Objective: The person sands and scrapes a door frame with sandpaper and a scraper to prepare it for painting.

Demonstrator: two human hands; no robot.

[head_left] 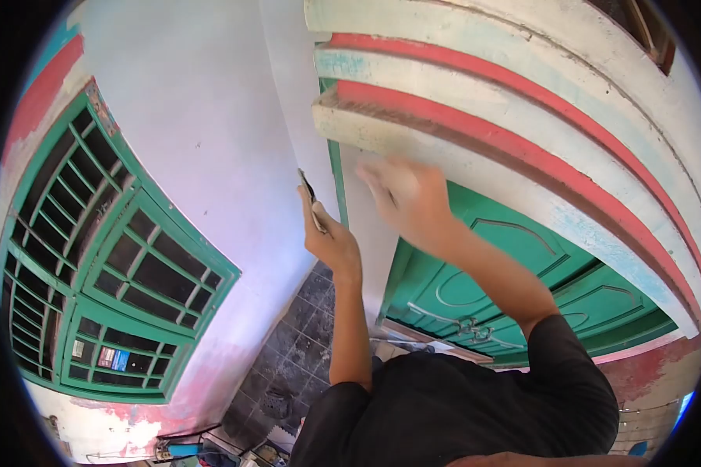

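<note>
My left hand [335,245] is raised in front of the pale wall, its fingers closed round a thin flat tool [313,204]. The tool is seen nearly edge-on, with a dark part and light, smeared-looking parts; its exact kind does not show. To the right, my right hand [413,194] is lifted beside the narrow wall strip under the banded ledge [444,128]. Motion blurs its fingers, which look bent, and I cannot make out whether anything is in them. The two hands are apart.
A green barred window [140,261] is on the left wall [202,148]. Green panelled doors [491,272] lie below the ledge, behind my right forearm. Dark floor tiles [296,335] show below, with assorted items [187,450] at the bottom left.
</note>
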